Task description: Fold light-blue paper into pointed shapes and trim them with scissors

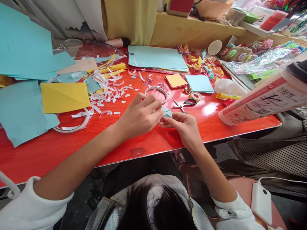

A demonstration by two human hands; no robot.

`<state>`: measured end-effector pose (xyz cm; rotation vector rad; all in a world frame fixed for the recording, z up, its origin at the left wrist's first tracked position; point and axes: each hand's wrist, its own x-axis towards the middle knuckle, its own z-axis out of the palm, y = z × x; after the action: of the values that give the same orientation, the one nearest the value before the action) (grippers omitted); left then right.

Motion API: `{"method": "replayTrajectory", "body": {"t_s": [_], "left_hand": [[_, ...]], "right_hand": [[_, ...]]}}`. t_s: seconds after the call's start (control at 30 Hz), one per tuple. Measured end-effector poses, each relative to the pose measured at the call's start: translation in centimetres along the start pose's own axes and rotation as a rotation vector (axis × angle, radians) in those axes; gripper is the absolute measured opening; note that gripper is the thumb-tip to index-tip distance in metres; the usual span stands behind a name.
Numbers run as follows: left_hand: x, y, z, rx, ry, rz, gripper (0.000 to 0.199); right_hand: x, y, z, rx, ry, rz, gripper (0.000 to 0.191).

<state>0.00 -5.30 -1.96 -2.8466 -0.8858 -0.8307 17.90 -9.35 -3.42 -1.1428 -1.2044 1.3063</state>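
Observation:
Over the front part of the red table (pixel 153 140), my two hands meet around a small folded piece of light blue paper (pixel 167 111). My right hand (pixel 183 124) pinches its lower edge between thumb and fingers. From the left, my left hand (pixel 146 113) is closed at the paper's other side, its fingertips mostly hidden behind the knuckles. Just beyond lies a roll of white tape (pixel 157 91). Scissors with black handles (pixel 185 103) rest close to my right hand, beside a smaller tape roll (pixel 195 96).
Blue sheets (pixel 21 105), a yellow sheet (pixel 64 97) and white paper scraps (pixel 107 83) cover the left side. Small yellow squares (pixel 176 81) and blue squares (pixel 199 83) lie behind the scissors. A large cup (pixel 263 95) stands at right; a white power bank (pixel 261 203) rests on a stool.

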Motion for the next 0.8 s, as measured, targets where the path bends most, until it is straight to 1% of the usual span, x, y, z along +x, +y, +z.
{"method": "replayTrajectory", "body": {"t_s": [0.13,0.33,0.5,0.6,0.67,0.73,0.8], "left_hand": [[-0.1,0.0,0.2,0.009,0.011,-0.009,0.021],[0.1,0.2,0.1,0.014,0.003,-0.009,0.023],[0.2,0.4,0.1,-0.035,0.011,-0.058,0.019],[0.6,0.7,0.1,-0.113,0.041,-0.137,0.012],[0.9,0.8,-0.2,-0.236,0.058,-0.23,0.006],[1.2,0.8,-0.5,-0.359,0.078,-0.33,0.01],[1.3,0.6,-0.9,-0.391,0.129,-0.409,0.016]], "right_hand": [[0.0,0.0,0.0,-0.007,-0.005,0.002,0.015],[0.0,0.1,0.0,0.003,-0.029,-0.012,0.013],[0.0,0.1,0.0,-0.002,-0.007,-0.007,0.014],[0.0,0.0,0.0,0.014,-0.008,-0.016,0.014],[0.1,-0.1,-0.1,0.042,-0.015,-0.005,0.014],[0.3,-0.2,-0.2,0.077,-0.016,0.035,0.014],[0.5,-0.3,-0.4,0.116,-0.014,0.078,0.013]]}}
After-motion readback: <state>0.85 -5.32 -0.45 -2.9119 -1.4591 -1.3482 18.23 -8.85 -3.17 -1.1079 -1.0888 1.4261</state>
